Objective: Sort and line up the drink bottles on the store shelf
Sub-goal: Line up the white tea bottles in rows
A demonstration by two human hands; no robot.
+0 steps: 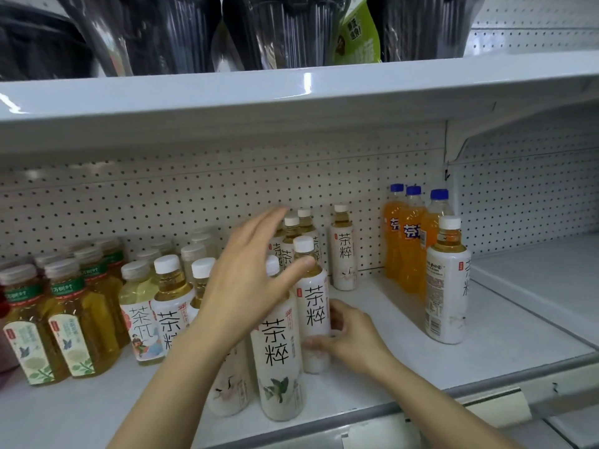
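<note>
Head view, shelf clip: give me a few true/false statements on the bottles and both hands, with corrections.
1. The right hand holds the lower body of a white-label tea bottle. True.
2. The left hand is closed in a fist around a bottle cap. False: its fingers are spread open in front of the white-label bottles, with only the thumb against one bottle's neck.
3. The orange soda bottles have blue caps. True.
4. The orange soda bottles stand at the far left of the shelf. False: they stand to the right, near the back panel.
5. One white-label bottle stands alone to the right, in front of the sodas. True.
</note>
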